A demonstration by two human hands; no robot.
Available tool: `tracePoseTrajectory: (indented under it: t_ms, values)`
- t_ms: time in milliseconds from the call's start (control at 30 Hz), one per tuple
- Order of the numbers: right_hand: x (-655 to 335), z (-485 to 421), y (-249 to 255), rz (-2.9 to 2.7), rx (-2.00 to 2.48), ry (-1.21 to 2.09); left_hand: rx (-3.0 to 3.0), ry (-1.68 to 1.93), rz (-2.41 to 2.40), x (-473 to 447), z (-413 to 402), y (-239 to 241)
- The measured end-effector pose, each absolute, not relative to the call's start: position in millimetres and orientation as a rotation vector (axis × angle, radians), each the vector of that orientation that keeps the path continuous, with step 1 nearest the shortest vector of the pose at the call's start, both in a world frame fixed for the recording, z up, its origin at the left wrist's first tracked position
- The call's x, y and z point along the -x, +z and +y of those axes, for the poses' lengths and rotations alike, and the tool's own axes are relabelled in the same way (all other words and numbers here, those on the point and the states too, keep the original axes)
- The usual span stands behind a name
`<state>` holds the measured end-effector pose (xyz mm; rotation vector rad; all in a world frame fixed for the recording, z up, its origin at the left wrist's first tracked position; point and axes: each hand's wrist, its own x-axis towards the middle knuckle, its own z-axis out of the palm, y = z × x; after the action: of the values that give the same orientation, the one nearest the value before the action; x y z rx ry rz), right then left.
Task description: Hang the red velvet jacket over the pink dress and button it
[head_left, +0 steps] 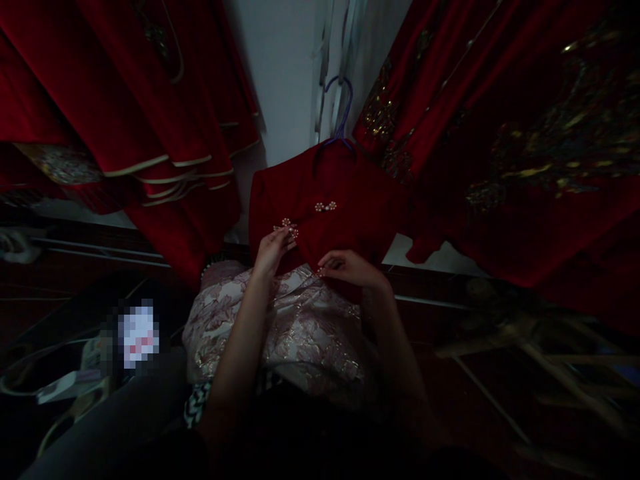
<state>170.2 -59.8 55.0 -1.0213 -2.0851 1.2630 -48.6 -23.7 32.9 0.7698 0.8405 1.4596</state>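
A red jacket (365,213) hangs in front of me from a purple hanger (345,120). My left hand (273,252) is closed in a pinch on a beaded flower ornament (287,222) at the jacket's left side. A second beaded ornament (326,207) sits below the neckline, untouched by either hand. Near the jacket's lower edge, my right hand (353,268) has thumb and fingers pressed together. Small beads show at those fingertips, but what they grip is too dark and small to make out. Shiny floral brocade cloth (310,327) lies over my lap beneath both forearms.
Red garments with pale trim (165,160) hang at left; a red garment with gold embroidery (540,153) hangs at right. A blurred wooden frame (525,347) stands low on the right. Scissors (75,413) and a small pale box (70,385) lie at lower left.
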Motion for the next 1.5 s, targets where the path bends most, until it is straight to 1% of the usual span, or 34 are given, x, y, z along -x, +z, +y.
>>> tracePoseTrajectory:
  t_ms: [233, 533, 667, 733, 800, 967, 1067, 1167, 1300, 1367, 1500]
  values:
    - [-168.4, -62.9, 60.6, -2.083, 1.007, 1.305, -0.774, 1.466, 0.845, 51.7, -23.9, 31.4]
    - [-165.7, -62.9, 58.6, -2.074, 0.983, 1.334, -0.869, 1.64, 1.048, 46.1, -22.9, 30.4]
    - [-168.9, -61.2, 55.8, -2.088, 0.986, 1.335, -0.929, 1.553, 1.131, 42.6, -24.2, 33.8]
    - [-173.7, -61.9, 57.1, -2.106, 0.988, 1.345, -1.075, 1.434, 1.167, 38.0, -24.0, 39.5]
    - [-180.3, -64.2, 60.7, -2.128, 1.005, 1.392, -1.383, 1.331, 1.2, 31.6, -21.7, 49.5]
    - [-196.4, -74.2, 75.5, -2.13, 1.118, 1.484, -2.127, 1.37, 1.24, 20.7, -6.1, 89.9]
    - [-202.1, -78.3, 82.1, -2.108, 1.132, 1.465, -2.476, 1.18, 1.197, 21.6, 6.2, 111.0]
    - [-205.7, -79.5, 84.2, -2.102, 1.142, 1.433, -2.643, 0.986, 1.142, 21.8, 17.0, 123.2]
    - [-205.6, -78.9, 83.4, -2.133, 1.134, 1.427, -2.692, 0.945, 1.068, 17.8, 25.3, 133.9]
    - [-200.9, -77.2, 84.2, -2.1, 1.109, 1.307, -2.635, 1.007, 1.013, 16.2, 27.4, 137.9]
    - [-181.7, -66.0, 95.5, -1.757, 0.984, 0.81, -2.208, 1.237, 1.005, 16.7, 32.0, 139.1]
